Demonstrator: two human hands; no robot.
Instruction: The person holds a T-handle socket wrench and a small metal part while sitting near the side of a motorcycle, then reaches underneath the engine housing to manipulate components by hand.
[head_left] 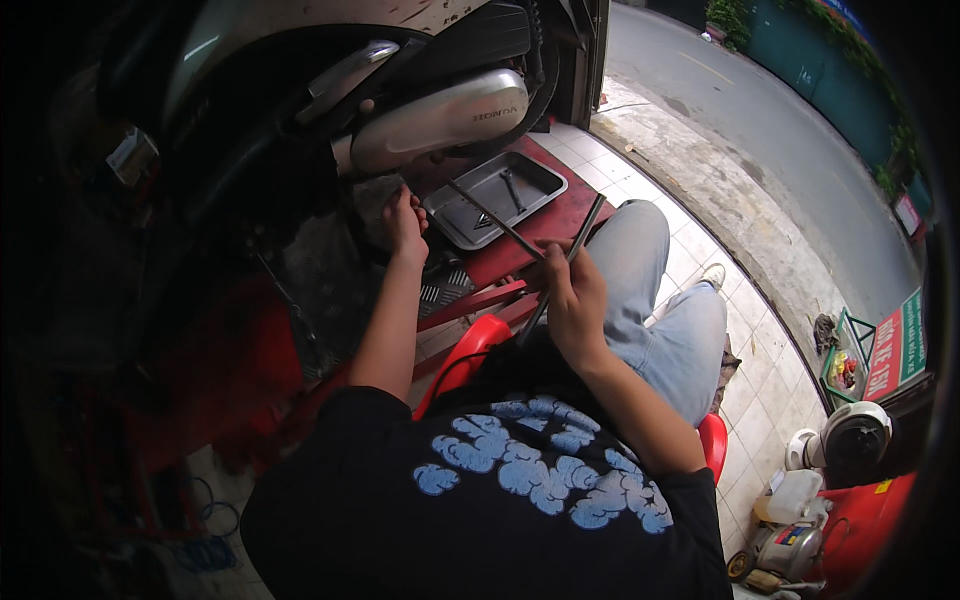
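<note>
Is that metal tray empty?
No. The tray holds a wrench and a small dark part; the rest looks bare.

Left hand (405, 222) outstretched, fingers curled; right hand (573, 296) fisted, arm bent.

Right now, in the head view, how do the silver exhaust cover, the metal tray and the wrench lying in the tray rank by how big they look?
1. silver exhaust cover, largest
2. metal tray, somewhat smaller; it looks close to the cover in spread, and fisheye bending makes this pair unsure
3. wrench, clearly smallest, lying inside the tray
</note>
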